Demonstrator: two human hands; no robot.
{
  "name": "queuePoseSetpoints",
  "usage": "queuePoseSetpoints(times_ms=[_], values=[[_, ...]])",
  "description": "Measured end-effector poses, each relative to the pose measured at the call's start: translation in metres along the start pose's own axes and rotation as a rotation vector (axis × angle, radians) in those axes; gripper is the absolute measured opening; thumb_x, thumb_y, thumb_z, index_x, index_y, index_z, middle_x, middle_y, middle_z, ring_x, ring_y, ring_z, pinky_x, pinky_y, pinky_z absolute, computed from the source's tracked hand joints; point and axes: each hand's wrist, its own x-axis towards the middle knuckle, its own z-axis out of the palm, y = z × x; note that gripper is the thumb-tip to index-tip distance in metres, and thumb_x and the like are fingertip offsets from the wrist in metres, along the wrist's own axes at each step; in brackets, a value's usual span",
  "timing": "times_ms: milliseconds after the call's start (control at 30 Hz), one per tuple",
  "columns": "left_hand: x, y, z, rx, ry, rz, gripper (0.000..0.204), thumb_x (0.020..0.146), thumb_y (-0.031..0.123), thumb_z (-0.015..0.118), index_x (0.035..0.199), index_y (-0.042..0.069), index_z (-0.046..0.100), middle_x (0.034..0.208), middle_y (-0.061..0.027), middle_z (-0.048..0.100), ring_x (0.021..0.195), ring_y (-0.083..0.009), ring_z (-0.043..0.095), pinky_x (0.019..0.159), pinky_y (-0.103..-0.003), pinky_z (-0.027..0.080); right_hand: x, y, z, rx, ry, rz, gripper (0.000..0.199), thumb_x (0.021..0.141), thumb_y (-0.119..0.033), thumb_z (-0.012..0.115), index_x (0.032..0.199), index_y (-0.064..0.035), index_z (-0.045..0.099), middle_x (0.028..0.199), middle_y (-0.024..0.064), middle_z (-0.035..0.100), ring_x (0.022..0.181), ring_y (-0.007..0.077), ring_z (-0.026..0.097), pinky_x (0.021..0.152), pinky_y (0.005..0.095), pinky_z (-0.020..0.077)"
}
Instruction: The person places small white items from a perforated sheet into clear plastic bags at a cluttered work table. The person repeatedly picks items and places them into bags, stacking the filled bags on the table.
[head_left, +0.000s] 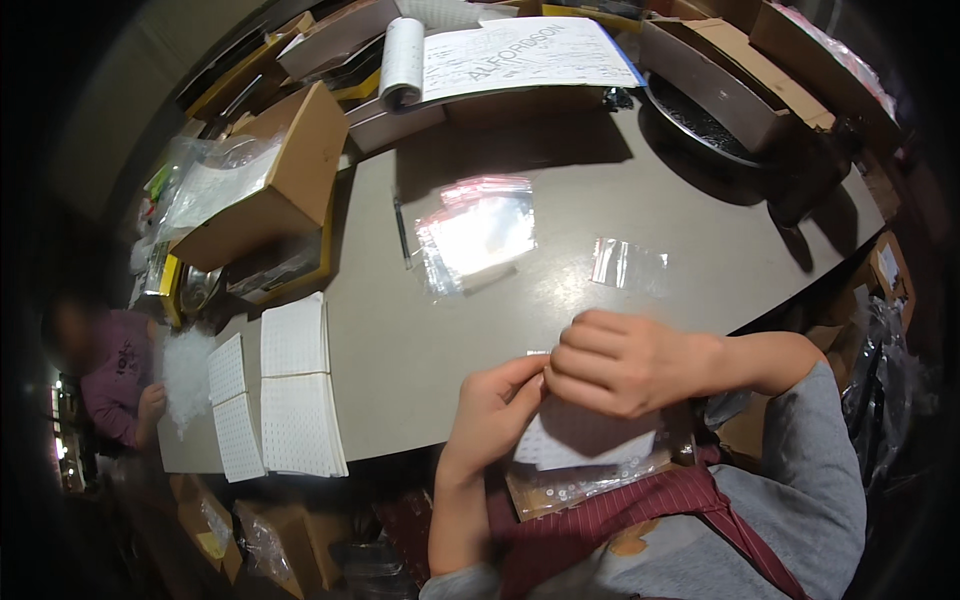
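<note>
My left hand (497, 408) and my right hand (622, 362) meet at the table's near edge. The left thumb and forefinger are pinched together, touching the right fingertips. My right hand is curled, its knuckles facing up. A thin pale edge shows just above the left fingertips, but what the fingers hold is mostly hidden. Below the hands lie white sheets (585, 452), partly in the right hand's shadow. Under them a clear plastic bag (562, 492) with small round pieces rests close to my apron. A small clear zip bag (630, 264) lies flat beyond my right hand.
A pile of clear zip bags (485, 232) sits mid-table beside a black pen (402, 228). Banded stacks of white sheets (297, 405) lie left. Cardboard boxes (265, 195), a notepad (520, 60) and a round dark tray (690, 140) line the back. Another person (118, 385) is far left.
</note>
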Motion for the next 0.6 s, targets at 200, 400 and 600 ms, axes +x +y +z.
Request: queuePoseSetpoints(times_ms=[200,400,600], values=[[0.0,0.008,0.001,0.011,-0.034,-0.057,0.024,0.1,0.006,0.058,0.116,-0.006,0.072,0.099,-0.0082,0.075,0.091,-0.0113,0.067,0.082,-0.027,0.053,-0.035,0.059,-0.031,0.266,0.073,0.52,0.014,0.078,-0.007,0.068,0.089,-0.0025,0.06,0.083,0.0121,0.06,0.079,0.028,0.063,0.068,0.0381,0.0509],[0.003,0.002,0.004,0.059,0.009,0.024,0.024,0.1,0.008,0.059,0.115,-0.006,0.072,0.101,-0.0092,0.075,0.092,-0.0131,0.068,0.082,-0.027,0.054,-0.081,0.091,-0.043,0.634,-0.124,1.126,0.014,0.089,-0.012,0.069,0.093,-0.0009,0.063,0.078,0.0065,0.065,0.067,0.0144,0.062,0.064,0.0334,0.05],[-0.001,0.002,0.004,0.022,0.052,0.037,0.023,0.099,0.006,0.059,0.113,-0.003,0.074,0.096,-0.0106,0.076,0.088,-0.013,0.068,0.082,-0.028,0.055,-0.047,0.064,-0.053,0.734,-0.265,1.132,0.021,0.089,-0.02,0.068,0.09,0.0006,0.063,0.073,0.0035,0.064,0.065,0.01,0.059,0.061,0.0304,0.0479]])
